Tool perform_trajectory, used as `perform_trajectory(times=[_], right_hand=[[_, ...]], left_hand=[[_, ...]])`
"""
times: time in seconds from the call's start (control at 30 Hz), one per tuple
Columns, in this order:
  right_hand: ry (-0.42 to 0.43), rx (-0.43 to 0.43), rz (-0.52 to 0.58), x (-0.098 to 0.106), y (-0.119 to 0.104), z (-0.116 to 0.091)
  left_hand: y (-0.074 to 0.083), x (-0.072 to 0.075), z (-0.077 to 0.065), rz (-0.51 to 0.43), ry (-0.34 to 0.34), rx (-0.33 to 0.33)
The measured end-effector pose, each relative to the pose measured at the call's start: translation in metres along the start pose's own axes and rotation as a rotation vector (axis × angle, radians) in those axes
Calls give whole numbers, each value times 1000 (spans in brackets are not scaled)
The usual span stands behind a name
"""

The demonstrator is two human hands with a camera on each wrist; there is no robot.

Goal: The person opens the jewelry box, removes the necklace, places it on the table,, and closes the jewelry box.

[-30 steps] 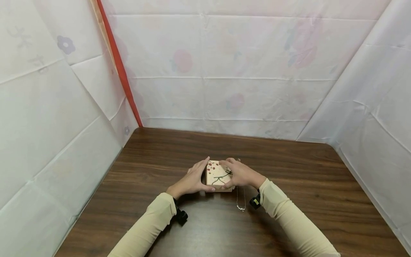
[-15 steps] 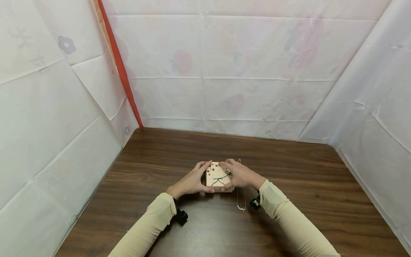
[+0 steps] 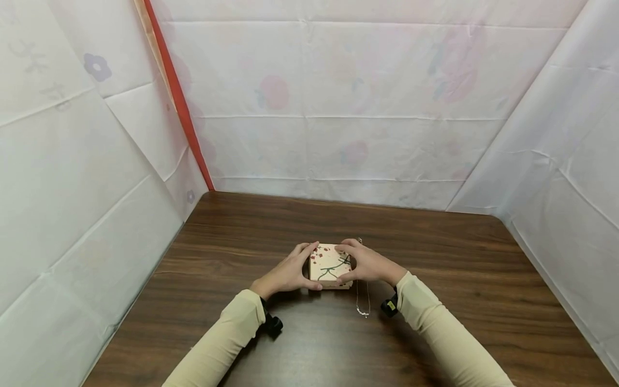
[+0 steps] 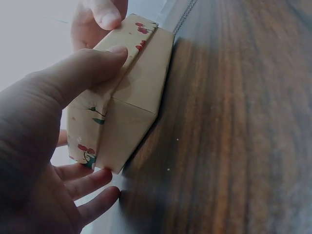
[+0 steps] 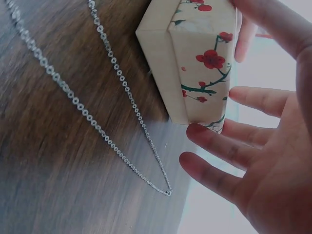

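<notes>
A small cream gift box (image 3: 329,264) with a red-blossom and green-branch print stands on the table between both hands. Its printed lid (image 4: 92,105) sits over a plain base (image 4: 139,92), a band of which shows below the lid. My left hand (image 3: 287,273) grips the box's left end, thumb on the near side and fingers around the far side. Across the right end, my right hand (image 3: 371,263) holds the lid between thumb and fingertips. Just right of the box, partly under the right hand, lies a silver chain necklace (image 5: 83,108) with a small pendant (image 3: 362,313).
The dark wood table (image 3: 319,349) spreads around the hands. White printed cloth (image 3: 309,80) hangs behind and at both sides, with a red strip (image 3: 181,102) in the back left corner. Black wrist cameras are strapped on both wrists.
The lid has come down slightly, and my left fingers have shifted along its far edge. My right hand has slid a little to the right. The necklace has stayed put.
</notes>
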State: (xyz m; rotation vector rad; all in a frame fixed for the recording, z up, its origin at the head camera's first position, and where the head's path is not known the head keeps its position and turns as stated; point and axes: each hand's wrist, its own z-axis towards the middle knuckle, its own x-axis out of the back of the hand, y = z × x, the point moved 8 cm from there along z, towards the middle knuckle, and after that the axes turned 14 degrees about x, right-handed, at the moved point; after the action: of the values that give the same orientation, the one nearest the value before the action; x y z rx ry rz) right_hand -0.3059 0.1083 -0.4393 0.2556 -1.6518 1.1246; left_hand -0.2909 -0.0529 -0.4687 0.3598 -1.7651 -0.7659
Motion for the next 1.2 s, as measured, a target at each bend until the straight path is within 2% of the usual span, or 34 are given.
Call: perform_trajectory(times=[0.17, 0.57, 0.77, 1.0, 1.2], right_hand=[[-10, -1, -15, 0, -2, -1], [-12, -3, -67, -9, 2, 3], [-26, -35, -86, -8, -1, 3], [-39, -57, -107, -7, -4, 8], [-50, -90, -107, -9, -3, 6]], left_hand=[[0, -1, 0, 18, -7, 12], [-3, -5, 2, 73, -42, 100], [1, -4, 2, 86, -60, 104], [3, 1, 2, 134, -28, 91], [1, -3, 4, 114, -55, 109]])
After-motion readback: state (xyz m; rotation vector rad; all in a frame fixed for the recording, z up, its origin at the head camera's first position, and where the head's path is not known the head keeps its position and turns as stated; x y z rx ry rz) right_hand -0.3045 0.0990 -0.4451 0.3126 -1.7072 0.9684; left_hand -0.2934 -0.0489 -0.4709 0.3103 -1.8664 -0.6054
